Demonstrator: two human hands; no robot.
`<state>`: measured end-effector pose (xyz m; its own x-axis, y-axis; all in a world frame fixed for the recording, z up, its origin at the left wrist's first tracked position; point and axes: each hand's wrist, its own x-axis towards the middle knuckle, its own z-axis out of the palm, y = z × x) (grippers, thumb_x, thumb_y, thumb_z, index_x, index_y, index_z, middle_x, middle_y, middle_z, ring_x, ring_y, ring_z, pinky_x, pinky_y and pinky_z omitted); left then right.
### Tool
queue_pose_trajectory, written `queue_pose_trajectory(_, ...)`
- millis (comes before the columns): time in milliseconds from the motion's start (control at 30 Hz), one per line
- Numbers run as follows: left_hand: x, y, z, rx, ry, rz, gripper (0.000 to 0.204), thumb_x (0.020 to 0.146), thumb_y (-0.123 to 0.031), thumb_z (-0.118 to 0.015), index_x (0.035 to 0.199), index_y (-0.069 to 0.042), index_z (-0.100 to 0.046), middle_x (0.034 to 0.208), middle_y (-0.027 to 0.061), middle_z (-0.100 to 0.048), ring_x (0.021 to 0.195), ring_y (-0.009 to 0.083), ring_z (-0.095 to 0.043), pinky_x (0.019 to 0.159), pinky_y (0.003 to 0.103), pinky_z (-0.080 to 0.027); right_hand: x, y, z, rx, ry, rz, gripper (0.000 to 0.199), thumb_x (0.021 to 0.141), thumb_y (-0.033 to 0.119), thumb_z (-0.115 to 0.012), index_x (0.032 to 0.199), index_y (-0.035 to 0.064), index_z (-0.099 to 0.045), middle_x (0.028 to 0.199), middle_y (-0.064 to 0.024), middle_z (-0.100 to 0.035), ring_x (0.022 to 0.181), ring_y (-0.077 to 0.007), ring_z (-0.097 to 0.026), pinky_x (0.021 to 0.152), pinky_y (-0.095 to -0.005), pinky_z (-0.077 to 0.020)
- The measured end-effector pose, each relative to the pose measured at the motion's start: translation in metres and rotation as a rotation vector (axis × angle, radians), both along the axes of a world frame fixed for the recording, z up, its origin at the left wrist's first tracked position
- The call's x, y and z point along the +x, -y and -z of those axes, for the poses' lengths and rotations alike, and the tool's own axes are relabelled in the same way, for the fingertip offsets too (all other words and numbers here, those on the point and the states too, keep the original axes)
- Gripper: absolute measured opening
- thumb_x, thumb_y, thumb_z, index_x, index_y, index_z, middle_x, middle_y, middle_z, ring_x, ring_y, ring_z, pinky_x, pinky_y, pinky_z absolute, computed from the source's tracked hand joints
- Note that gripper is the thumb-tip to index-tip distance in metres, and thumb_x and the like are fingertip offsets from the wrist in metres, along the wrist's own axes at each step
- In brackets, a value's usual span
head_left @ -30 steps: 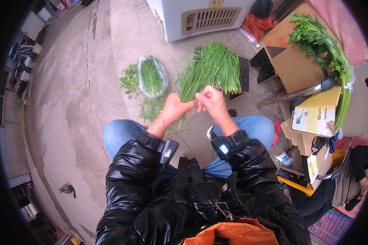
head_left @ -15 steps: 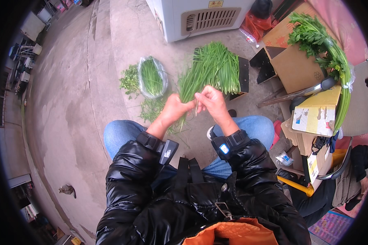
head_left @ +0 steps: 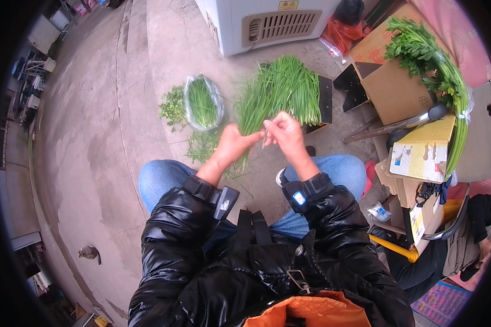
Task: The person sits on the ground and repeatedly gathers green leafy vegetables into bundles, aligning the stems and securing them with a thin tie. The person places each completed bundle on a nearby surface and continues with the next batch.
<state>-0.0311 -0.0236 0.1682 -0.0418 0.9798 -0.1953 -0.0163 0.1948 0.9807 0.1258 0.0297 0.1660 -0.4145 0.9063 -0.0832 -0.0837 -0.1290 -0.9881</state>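
My left hand (head_left: pixel 233 148) is closed round a small bunch of green chives (head_left: pixel 248 113), whose leaves point away from me. My right hand (head_left: pixel 287 134), thumb and fingertips pinched, is at the stalk ends beside the left thumb, on a thin pale chive stalk. Just beyond lies a big heap of chives (head_left: pixel 294 87), on a dark board or box (head_left: pixel 325 101). To the left stands a clear plastic bag (head_left: pixel 220 111) with more chives (head_left: pixel 202 102) in it. Loose green trimmings (head_left: pixel 202 145) lie on the ground by my left wrist.
Leafy herbs (head_left: pixel 173 107) sit left of the bag. A white appliance (head_left: pixel 229 32) with a vent stands ahead. At right are cardboard boxes (head_left: pixel 395 90), a bundle of celery (head_left: pixel 453 92) and a chair (head_left: pixel 447 231) beside a seated person. A cat (head_left: pixel 90 253) is at far left.
My right hand has risen slightly and shifted a little right. The leaves of the bunch in my left hand have swung a bit to the left.
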Motion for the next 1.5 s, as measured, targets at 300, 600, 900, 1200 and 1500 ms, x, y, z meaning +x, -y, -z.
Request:
queue_pose_trajectory(300, 0.002, -0.001, -0.003, 0.007, -0.016, 0.044, 0.014, 0.079, -0.019, -0.066, 0.080, -0.006, -0.067, 0.061, -0.0012, -0.059, 0.050, 0.0053, -0.052, 0.045, 0.022, -0.041, -0.002, 0.003, 0.002, 0.024, -0.002, -0.020, 0.018, 0.086, 0.012, -0.060, 0.074, 0.0050, -0.048, 0.062, -0.0038, -0.059, 0.048, -0.0084, -0.057, 0.040, -0.0184, -0.0403)
queue_pose_trajectory(600, 0.001, 0.000, -0.005, 0.029, -0.031, 0.040, 0.014, 0.080, -0.019, -0.063, 0.080, -0.005, -0.065, 0.062, -0.0009, -0.059, 0.051, 0.0049, -0.053, 0.046, 0.022, -0.042, -0.001, 0.003, 0.000, 0.017, -0.008, -0.041, 0.017, 0.087, 0.012, -0.060, 0.077, 0.0051, -0.047, 0.064, -0.0050, -0.059, 0.051, -0.0128, -0.059, 0.044, -0.0190, -0.0402)
queue_pose_trajectory(900, -0.001, -0.002, -0.004, 0.014, -0.039, 0.047, 0.014, 0.080, -0.017, -0.061, 0.081, -0.004, -0.064, 0.061, -0.0003, -0.059, 0.052, 0.0058, -0.053, 0.047, 0.023, -0.043, -0.001, 0.003, 0.001, 0.008, -0.008, -0.014, 0.017, 0.087, 0.012, -0.059, 0.077, 0.0049, -0.047, 0.065, -0.0052, -0.059, 0.053, -0.0136, -0.060, 0.045, -0.0194, -0.0410)
queue_pose_trajectory(1200, -0.002, -0.002, -0.001, -0.022, -0.080, -0.003, 0.018, 0.078, -0.016, -0.062, 0.089, -0.001, -0.063, 0.065, 0.0026, -0.060, 0.053, 0.0082, -0.055, 0.048, 0.026, -0.045, 0.002, -0.001, -0.007, 0.033, -0.141, 0.079, 0.016, 0.088, 0.013, -0.057, 0.079, 0.0051, -0.047, 0.066, -0.0064, -0.059, 0.055, -0.0150, -0.060, 0.050, -0.0212, -0.0422)
queue_pose_trajectory(1500, -0.009, -0.004, 0.017, -0.041, -0.376, 0.005, 0.026, 0.074, -0.019, -0.067, 0.090, 0.002, -0.063, 0.067, 0.0112, -0.063, 0.057, 0.0137, -0.059, 0.057, 0.030, -0.049, 0.007, -0.004, -0.012, 0.033, -0.163, 0.136, 0.017, 0.089, 0.015, -0.058, 0.079, 0.0056, -0.046, 0.068, -0.0058, -0.059, 0.056, -0.0144, -0.060, 0.051, -0.0211, -0.0421)
